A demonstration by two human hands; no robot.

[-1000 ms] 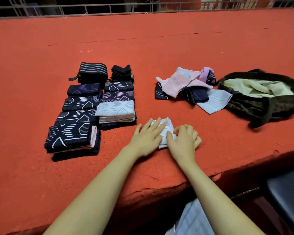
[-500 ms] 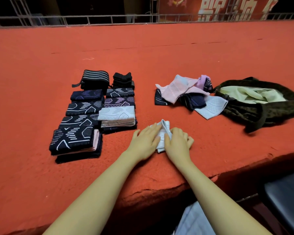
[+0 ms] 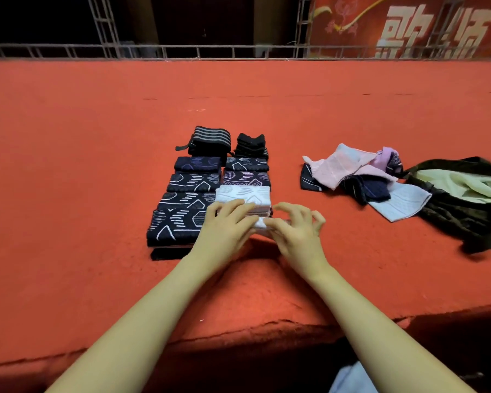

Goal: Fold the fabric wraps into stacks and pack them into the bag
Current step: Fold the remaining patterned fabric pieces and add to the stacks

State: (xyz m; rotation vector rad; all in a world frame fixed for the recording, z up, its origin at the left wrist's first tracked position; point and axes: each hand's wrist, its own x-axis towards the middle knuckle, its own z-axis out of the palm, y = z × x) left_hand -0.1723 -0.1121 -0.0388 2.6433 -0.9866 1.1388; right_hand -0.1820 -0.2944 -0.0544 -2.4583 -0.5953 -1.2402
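My left hand and my right hand together hold a small folded white wrap, just in front of the white stack. Folded dark patterned stacks lie in two columns to the left and behind. A loose pile of unfolded wraps, pink, navy and pale blue, lies to the right. The dark olive bag with a pale green lining sits open at the far right.
Everything lies on a red carpeted platform whose front edge runs just under my forearms. A metal railing runs along the far edge, with a red banner behind it.
Both hands have lifted the folded white wrap off the carpet and carried it left and forward, up against the white stack. The camera has tilted up.
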